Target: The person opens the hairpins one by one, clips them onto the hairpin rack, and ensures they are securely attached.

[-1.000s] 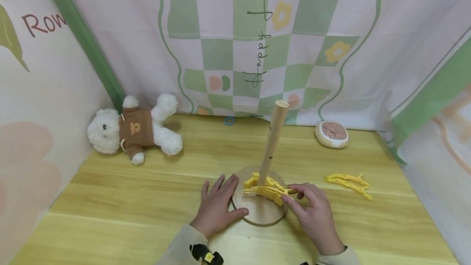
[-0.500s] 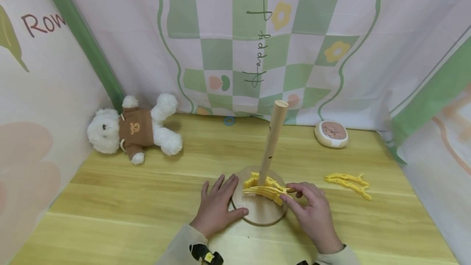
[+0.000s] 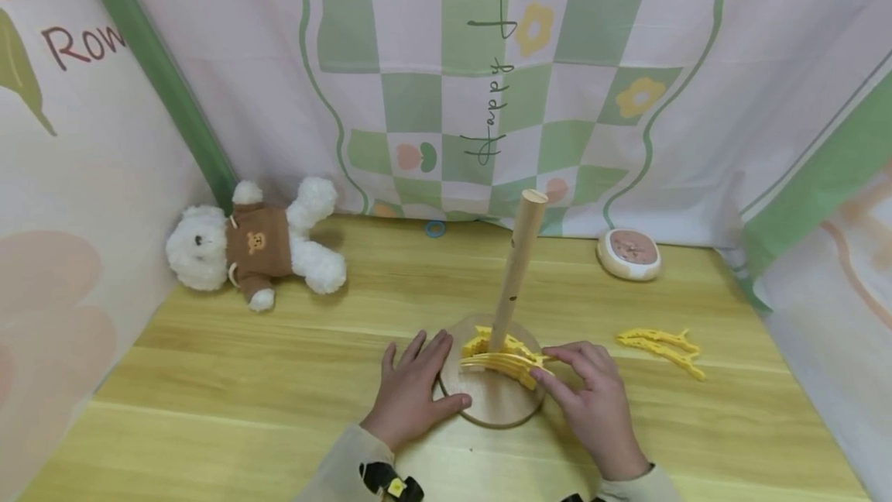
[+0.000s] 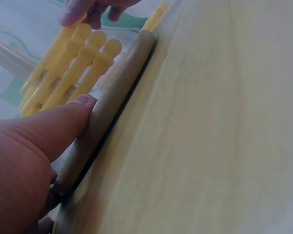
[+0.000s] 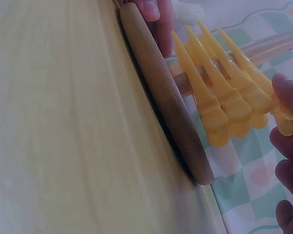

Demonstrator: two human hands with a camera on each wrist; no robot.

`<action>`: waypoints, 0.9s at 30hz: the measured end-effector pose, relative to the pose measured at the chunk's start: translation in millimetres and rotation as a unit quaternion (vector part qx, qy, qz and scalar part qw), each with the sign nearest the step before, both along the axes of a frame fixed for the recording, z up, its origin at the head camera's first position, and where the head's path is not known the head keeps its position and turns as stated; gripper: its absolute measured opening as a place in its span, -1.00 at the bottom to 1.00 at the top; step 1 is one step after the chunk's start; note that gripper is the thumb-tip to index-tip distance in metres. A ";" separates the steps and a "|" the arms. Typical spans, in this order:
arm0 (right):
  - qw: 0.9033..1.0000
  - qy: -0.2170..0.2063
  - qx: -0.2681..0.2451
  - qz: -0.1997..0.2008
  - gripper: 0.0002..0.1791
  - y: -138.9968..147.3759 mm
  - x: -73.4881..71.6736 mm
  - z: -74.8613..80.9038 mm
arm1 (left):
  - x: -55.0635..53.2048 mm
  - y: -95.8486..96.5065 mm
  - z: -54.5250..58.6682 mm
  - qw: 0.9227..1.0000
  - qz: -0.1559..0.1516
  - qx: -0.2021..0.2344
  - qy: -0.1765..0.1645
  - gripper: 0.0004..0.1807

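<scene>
A wooden post (image 3: 517,269) rises from a round wooden base (image 3: 496,409). Around the post's lower part sit several yellow hair clips (image 3: 512,366), stacked one above another. With thumb and fingertips, my right hand (image 3: 599,405) pinches the end of the topmost hair clip (image 5: 254,78), whose prongs lie on either side of the post. My left hand (image 3: 411,393) rests on the base's left side with fingers spread. In the left wrist view its thumb (image 4: 63,122) lies against the base's edge. Another yellow hair clip (image 3: 662,351) lies on the table, right of my right hand.
A white plush dog (image 3: 258,246) in a brown top lies at the back left of the wooden table (image 3: 244,409). A small blue ring (image 3: 435,228) and a white clock-like device (image 3: 629,254) are near the back curtain (image 3: 411,99). Fabric hangs at both sides.
My right thumb and finger seem to have drawn slightly closer together on the topmost hair clip's end. Otherwise both hands, the post and the loose hair clip stay put.
</scene>
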State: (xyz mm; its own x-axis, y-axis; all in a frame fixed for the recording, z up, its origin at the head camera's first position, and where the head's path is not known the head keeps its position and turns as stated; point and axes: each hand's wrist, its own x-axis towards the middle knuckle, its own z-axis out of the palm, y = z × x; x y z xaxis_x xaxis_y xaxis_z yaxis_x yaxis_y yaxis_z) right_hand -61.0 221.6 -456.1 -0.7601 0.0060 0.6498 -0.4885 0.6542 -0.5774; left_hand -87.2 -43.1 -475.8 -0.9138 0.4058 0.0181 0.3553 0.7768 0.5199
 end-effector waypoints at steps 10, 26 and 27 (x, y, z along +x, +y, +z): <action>1.000 0.009 0.004 0.008 -0.56 -0.8 -0.6 -2.1 | 1.0 0.0 0.6 1.000 0.000 -0.001 0.003 0.01; 1.000 0.001 0.017 0.016 -0.61 -5.3 -3.3 1.4 | -0.1 0.2 0.1 1.000 0.001 -0.007 0.005 0.02; 1.000 -0.002 0.017 0.015 -0.61 -5.8 -3.2 1.7 | -0.1 0.4 0.4 1.000 0.001 -0.007 0.005 0.02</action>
State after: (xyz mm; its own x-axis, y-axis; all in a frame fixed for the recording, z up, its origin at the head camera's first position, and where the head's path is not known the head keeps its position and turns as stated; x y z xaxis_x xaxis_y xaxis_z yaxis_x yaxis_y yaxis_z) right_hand -64.3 215.9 -454.5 -0.7625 -0.0400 0.6458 -0.5061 0.6588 -0.5567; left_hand -87.3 -42.7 -475.4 -0.9143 0.4044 0.0221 0.3592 0.7844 0.5056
